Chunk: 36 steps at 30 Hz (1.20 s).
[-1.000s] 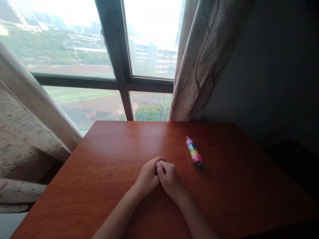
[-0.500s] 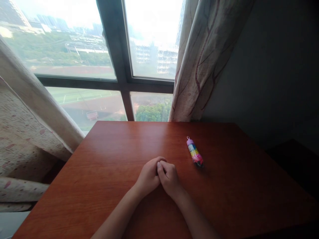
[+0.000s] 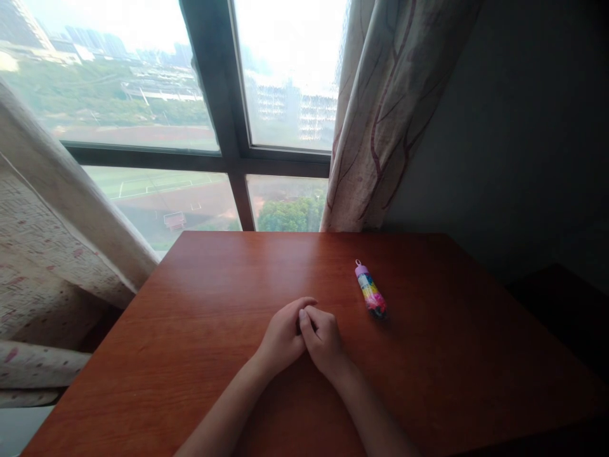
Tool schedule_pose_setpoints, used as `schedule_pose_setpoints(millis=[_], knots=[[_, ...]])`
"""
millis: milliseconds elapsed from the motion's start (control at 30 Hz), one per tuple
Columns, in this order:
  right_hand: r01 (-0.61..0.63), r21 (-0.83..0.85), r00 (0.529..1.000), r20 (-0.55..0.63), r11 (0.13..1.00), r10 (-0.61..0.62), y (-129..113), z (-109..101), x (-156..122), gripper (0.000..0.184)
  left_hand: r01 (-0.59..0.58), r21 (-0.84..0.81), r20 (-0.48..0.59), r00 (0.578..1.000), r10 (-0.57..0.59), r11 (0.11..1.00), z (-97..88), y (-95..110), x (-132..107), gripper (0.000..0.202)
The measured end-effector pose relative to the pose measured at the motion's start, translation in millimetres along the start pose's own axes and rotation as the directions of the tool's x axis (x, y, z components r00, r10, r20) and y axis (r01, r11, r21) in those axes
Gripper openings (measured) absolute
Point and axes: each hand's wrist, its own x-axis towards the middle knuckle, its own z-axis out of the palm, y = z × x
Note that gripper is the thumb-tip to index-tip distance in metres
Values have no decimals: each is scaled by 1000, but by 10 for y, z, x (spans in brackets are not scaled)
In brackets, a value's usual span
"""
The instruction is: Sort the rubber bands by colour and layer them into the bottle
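Note:
My left hand point(image 3: 281, 333) and my right hand point(image 3: 324, 339) are clasped together over the wooden table point(image 3: 181, 349). The left fingers curl round the far side of the right hand, which is closed in a fist with its thumb on top. No object shows between them; the inner fingers are hidden. To the right, apart from both hands, lies a slim clear tube-shaped pack point(image 3: 370, 291) with a lilac cap and loop. Its contents run blue, yellow, pink and black; what they are is too small to tell.
A dark-framed window point(image 3: 233, 114) rises behind the table's far edge. Patterned curtains hang at the left point(image 3: 61, 209) and right point(image 3: 371, 127). A dark grey wall point(image 3: 499, 139) stands at the right.
The view has shifted very slightly. The hands stay clasped and the pack lies where it was.

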Motion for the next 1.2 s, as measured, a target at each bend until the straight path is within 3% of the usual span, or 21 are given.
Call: schedule_pose_setpoints(millis=[233,400,500,667,733,833,1033,1200], knots=[[-77,108,995,-50,991,83,-1,-34,11,35,-7,-26,-44,999,6,1000,-9,2,29,32],[-75,151,994,-70,986,86,-12,-38,23,23,-14,-38,-35,999,13,999,-16,13,44,29],[-35,82,993,-105,996,44,-14,-36,19,21,-16,4,-61,998,16,1000,3,3,31,30],[52,-156,986,-149,986,-75,23,-68,9,19,-29,237,-130,990,62,971,35,-24,-11,35],[49,-177,985,-156,983,-77,48,-92,13,20,-20,282,-140,988,62,959,38,-45,-16,34],[-4,-94,984,-176,996,-12,74,-114,17,25,13,193,-181,983,22,981,31,-71,-8,36],[-39,124,984,-169,992,60,66,-72,-12,66,83,-158,-243,962,-120,984,12,-19,12,78],[-40,105,984,-166,994,57,98,-39,-22,76,102,-186,-243,959,-147,977,32,0,21,83]])
